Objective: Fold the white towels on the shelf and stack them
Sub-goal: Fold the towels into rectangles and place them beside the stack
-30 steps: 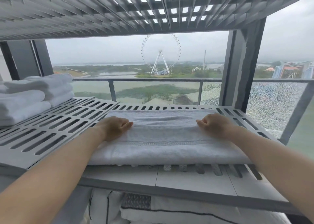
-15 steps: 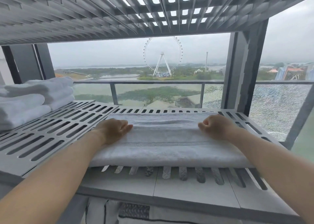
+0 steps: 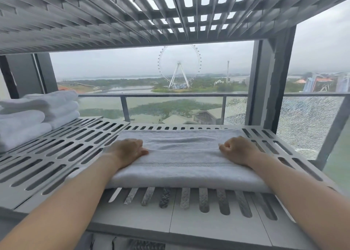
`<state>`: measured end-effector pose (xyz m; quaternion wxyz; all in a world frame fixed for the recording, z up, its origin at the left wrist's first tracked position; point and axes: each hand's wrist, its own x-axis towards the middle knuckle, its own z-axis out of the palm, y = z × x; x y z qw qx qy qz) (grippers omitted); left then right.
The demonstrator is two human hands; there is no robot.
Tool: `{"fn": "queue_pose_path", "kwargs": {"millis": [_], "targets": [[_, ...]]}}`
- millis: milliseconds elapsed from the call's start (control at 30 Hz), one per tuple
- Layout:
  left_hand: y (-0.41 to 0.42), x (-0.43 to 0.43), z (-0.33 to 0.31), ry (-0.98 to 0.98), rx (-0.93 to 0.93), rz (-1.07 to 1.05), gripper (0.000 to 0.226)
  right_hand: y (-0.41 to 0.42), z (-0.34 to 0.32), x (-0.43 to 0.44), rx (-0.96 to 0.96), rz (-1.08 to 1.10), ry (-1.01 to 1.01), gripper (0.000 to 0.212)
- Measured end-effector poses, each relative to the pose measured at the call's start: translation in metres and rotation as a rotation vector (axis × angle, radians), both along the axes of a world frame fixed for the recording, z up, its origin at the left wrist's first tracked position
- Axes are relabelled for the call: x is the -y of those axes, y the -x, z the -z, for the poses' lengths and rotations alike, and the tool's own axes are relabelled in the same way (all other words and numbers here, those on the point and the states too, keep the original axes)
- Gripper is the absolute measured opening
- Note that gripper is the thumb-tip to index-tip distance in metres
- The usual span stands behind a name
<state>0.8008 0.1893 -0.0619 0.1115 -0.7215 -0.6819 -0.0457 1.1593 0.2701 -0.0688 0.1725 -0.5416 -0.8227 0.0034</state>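
Note:
A white towel [image 3: 181,166], folded into a long band, lies across the slotted grey shelf [image 3: 62,155] in front of me. My left hand [image 3: 126,151] sits on its left end with fingers curled into the cloth and the thumb pointing right. My right hand [image 3: 236,150] sits on its right end, fingers curled tight and pinching a fold. A stack of folded white towels [image 3: 37,113] rests at the shelf's far left.
A slatted upper shelf [image 3: 132,16] hangs low overhead. A dark upright post [image 3: 272,79] stands at the back right. Behind the shelf are a glass balcony railing [image 3: 170,105] and an open view. Bedding shows through the slots below.
The towel's front edge now lies farther back, uncovering the row of slots along the shelf's front. Both hands keep their hold on the towel's ends.

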Motion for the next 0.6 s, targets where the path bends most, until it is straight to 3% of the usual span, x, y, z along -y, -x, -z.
{"fn": "queue_pose_path", "kwargs": {"millis": [167, 267, 400, 500, 600], "targets": [[-0.011, 0.001, -0.001, -0.301, -0.207, 0.011, 0.02, 0.003, -0.005, 0.011, 0.083, 0.025, -0.183, 0.044], [-0.023, 0.015, -0.005, -0.409, 0.029, 0.114, 0.014, 0.01, -0.011, 0.028, 0.091, -0.055, -0.295, 0.04], [-0.049, 0.044, -0.005, -0.166, 0.371, 0.234, 0.029, 0.03, -0.016, 0.069, -0.094, -0.421, -0.173, 0.028], [-0.068, 0.07, -0.002, -0.168, 0.425, 0.354, 0.033, 0.046, -0.017, 0.102, -0.118, -0.557, -0.102, 0.022], [-0.075, 0.093, 0.004, -0.275, 0.348, 0.497, 0.029, 0.052, -0.017, 0.126, -0.115, -0.586, -0.099, 0.023]]}}
